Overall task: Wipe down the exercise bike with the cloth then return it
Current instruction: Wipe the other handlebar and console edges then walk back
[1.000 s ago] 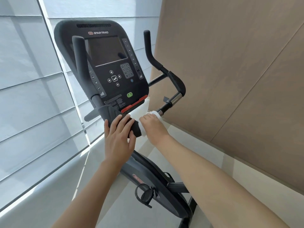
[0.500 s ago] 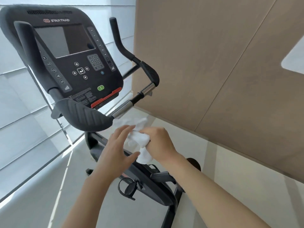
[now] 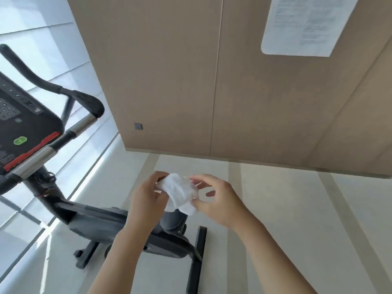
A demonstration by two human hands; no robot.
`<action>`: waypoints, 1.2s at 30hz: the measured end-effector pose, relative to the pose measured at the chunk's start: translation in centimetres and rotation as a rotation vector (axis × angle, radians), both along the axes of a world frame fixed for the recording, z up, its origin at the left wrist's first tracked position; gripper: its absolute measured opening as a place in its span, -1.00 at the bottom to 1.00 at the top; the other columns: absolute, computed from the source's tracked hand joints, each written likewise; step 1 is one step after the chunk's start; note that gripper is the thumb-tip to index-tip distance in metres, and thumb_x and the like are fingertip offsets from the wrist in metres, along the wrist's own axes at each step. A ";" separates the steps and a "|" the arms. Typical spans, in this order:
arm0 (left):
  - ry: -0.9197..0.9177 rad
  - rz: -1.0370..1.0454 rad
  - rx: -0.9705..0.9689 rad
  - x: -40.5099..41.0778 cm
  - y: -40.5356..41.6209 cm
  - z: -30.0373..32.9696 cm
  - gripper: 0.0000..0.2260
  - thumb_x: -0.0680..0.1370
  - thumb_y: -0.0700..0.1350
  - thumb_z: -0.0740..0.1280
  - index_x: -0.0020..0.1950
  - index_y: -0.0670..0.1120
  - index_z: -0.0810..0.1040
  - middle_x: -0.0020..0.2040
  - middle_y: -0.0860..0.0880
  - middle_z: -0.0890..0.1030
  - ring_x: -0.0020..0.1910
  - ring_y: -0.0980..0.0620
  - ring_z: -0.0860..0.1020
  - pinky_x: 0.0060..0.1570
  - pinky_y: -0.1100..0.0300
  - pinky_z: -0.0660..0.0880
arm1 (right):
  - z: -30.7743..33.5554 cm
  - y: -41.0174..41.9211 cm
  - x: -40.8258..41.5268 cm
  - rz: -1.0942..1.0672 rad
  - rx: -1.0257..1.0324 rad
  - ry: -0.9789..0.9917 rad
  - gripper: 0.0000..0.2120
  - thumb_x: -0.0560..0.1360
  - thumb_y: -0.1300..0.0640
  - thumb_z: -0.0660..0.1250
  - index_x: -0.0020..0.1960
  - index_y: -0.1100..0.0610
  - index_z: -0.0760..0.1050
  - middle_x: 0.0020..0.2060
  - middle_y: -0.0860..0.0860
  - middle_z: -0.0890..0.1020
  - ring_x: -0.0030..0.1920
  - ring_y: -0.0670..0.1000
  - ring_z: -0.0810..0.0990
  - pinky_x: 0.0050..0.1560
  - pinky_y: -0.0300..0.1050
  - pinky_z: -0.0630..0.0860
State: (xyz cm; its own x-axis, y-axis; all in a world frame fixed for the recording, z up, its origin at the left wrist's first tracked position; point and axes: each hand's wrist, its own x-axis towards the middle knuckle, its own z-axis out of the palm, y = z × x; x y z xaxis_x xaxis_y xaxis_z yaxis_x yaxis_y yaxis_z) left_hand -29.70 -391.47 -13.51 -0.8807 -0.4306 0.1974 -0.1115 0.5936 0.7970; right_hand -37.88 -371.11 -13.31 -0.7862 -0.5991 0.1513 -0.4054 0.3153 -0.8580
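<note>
One white cloth (image 3: 181,193) is bunched between two bare hands, out in front of the person and to the right of the one exercise bike (image 3: 63,158), clear of its frame. The left hand (image 3: 146,198) pinches the cloth's left edge with curled fingers and thumb. The right hand (image 3: 216,198) grasps the cloth's lower right part with the thumb, while its upper fingers curl over the top of the bundle. The bike's console (image 3: 23,122), with one green button and one red strip, sits at the left edge of view, and one curved handlebar (image 3: 63,94) rises beside it. One printed sheet (image 3: 305,24) hangs on the tan wall panel (image 3: 169,71), far to the right of the bike.

Half a second ago both hands worked the cloth just below the bike's left grip. Now the cloth is held farther right of the bike, the console has slid to the view's left edge, and the sheet has come into sight.
</note>
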 end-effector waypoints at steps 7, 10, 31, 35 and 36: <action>-0.060 -0.342 0.009 -6.2 14.1 1.8 -0.51 0.51 -0.37 0.27 0.02 0.28 0.59 -0.07 0.27 0.69 -0.11 0.18 0.66 -0.25 0.34 0.56 | -0.5 14.4 -1.0 -0.220 -0.089 0.003 -0.38 0.48 0.12 0.49 0.47 -0.26 0.45 0.29 -0.32 0.50 0.24 -0.16 0.57 0.13 -0.17 0.59; -0.088 -0.514 0.009 -8.6 18.9 2.3 -0.53 0.51 -0.41 0.27 0.10 0.15 0.65 -0.03 0.18 0.71 -0.07 0.12 0.67 -0.15 0.29 0.59 | -1.0 19.2 -1.1 -0.332 -0.129 0.027 -0.35 0.53 0.24 0.45 0.53 -0.19 0.43 0.33 -0.29 0.49 0.30 -0.12 0.54 0.16 -0.08 0.60; 0.014 -0.704 -0.029 -31.7 23.6 0.1 -0.64 0.59 -0.19 0.45 0.28 0.21 0.59 0.24 0.26 0.57 0.29 0.21 0.55 0.19 0.21 0.49 | -2.3 27.4 -20.6 -0.703 -0.093 0.060 -0.78 0.57 0.23 0.31 0.06 -0.07 0.59 0.07 -0.17 0.60 0.02 -0.04 0.61 -0.08 -0.17 0.55; 0.027 -0.593 -0.018 -37.7 18.4 1.0 -0.66 0.60 -0.22 0.44 0.22 0.20 0.62 0.19 0.26 0.59 0.24 0.28 0.57 0.17 0.25 0.48 | -0.5 23.1 -28.8 -0.617 -0.049 0.073 -0.80 0.58 0.24 0.31 0.04 -0.05 0.59 0.04 -0.15 0.59 -0.04 -0.03 0.59 -0.05 0.02 0.59; 0.038 -0.558 -0.017 -39.2 17.0 1.3 -0.68 0.60 -0.22 0.43 0.22 0.16 0.64 0.19 0.25 0.60 0.23 0.27 0.57 0.18 0.26 0.48 | 0.0 21.9 -30.8 -0.595 -0.045 0.079 -0.80 0.58 0.24 0.31 0.03 -0.06 0.58 0.04 -0.15 0.60 -0.04 -0.03 0.58 -0.05 0.04 0.58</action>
State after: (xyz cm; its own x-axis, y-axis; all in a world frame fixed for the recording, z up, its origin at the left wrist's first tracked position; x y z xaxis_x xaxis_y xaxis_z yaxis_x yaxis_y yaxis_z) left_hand -68.93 -374.47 -12.18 -0.9663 0.1019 0.2364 0.2516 0.5672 0.7842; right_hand -68.64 -349.24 -13.31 -0.9699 -0.0514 0.2380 -0.2337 0.4713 -0.8504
